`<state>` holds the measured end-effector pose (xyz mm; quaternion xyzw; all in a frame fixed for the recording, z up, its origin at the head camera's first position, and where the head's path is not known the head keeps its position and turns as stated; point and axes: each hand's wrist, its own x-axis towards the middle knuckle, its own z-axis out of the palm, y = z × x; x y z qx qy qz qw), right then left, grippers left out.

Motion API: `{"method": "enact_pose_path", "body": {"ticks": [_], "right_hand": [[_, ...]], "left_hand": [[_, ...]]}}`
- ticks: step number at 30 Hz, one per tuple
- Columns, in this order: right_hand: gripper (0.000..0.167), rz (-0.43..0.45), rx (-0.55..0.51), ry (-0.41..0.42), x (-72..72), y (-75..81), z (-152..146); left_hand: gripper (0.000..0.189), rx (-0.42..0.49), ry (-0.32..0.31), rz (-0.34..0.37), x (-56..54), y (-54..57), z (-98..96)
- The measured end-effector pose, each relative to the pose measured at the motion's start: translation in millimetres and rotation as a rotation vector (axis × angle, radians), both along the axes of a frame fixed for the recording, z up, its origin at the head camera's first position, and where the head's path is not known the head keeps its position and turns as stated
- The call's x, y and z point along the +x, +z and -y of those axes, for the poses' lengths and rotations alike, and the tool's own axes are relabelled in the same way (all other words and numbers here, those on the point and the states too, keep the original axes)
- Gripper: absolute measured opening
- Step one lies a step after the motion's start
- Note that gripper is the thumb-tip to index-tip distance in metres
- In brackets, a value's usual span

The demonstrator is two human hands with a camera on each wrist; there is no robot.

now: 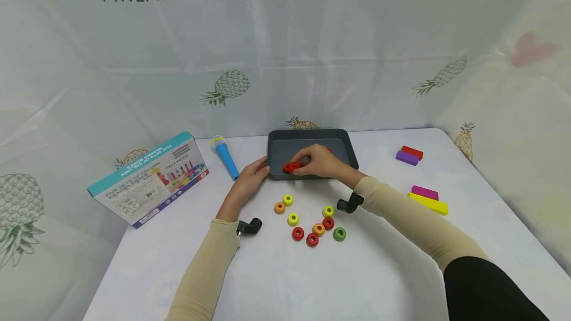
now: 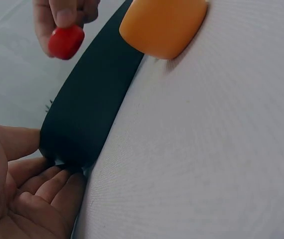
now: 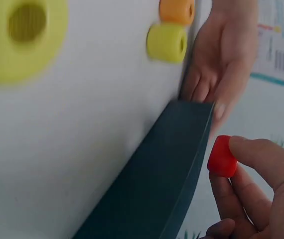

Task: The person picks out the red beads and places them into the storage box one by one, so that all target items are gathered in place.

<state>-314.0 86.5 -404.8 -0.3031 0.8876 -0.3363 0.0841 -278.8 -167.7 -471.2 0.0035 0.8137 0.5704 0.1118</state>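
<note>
Tray [image 1: 280, 145], dark and shallow, stands near the far edge of the table [image 1: 263, 281], and the step in hand looks to be gathering red beads into it. The left hand [image 1: 253, 176] grips its near left corner, thumb against one side and fingers curled at the other, seemingly to steady it. Above the near rim, the right hand [image 1: 318, 161] pinches a red bead [image 3: 222, 156] between thumb and fingertips; more red appears inside, close by that hand and just behind it. The next move probably calls for lowering the bead past the rim and parting the fingers without knocking the others. Three loose reds [image 1: 298, 233] lie on the table before the tray, mixed with yellow [image 1: 293, 219], orange [image 1: 279, 207] and green [image 1: 339, 234] beads. The box [image 1: 151, 178] at left reads "FIVE SETS OF COLUMN BEADED BOXES"; its finer print is too small to make out. The backdrop [image 1: 312, 28] says "PINEAPPLE" twice. No brand is legible.
</note>
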Motion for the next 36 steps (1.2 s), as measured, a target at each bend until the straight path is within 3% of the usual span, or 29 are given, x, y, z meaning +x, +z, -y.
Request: {"method": "enact_pose_path", "body": {"ticks": [15,29,36], "right_hand": [[0.034,0.055,0.074,-0.144,-43.0,-7.0,5.5],[0.033,0.06,0.144,-0.192,-60.7,-20.7,7.4],[0.034,0.058,0.148,-0.182,-61.0,-23.6,12.6]], "left_hand": [[0.055,-0.01,0.011,0.006,-0.1,-1.5,1.2],[0.056,-0.027,-0.01,-0.016,-0.2,-1.1,-2.2],[0.055,-0.012,-0.007,-0.022,-2.5,-2.4,1.3]]}}
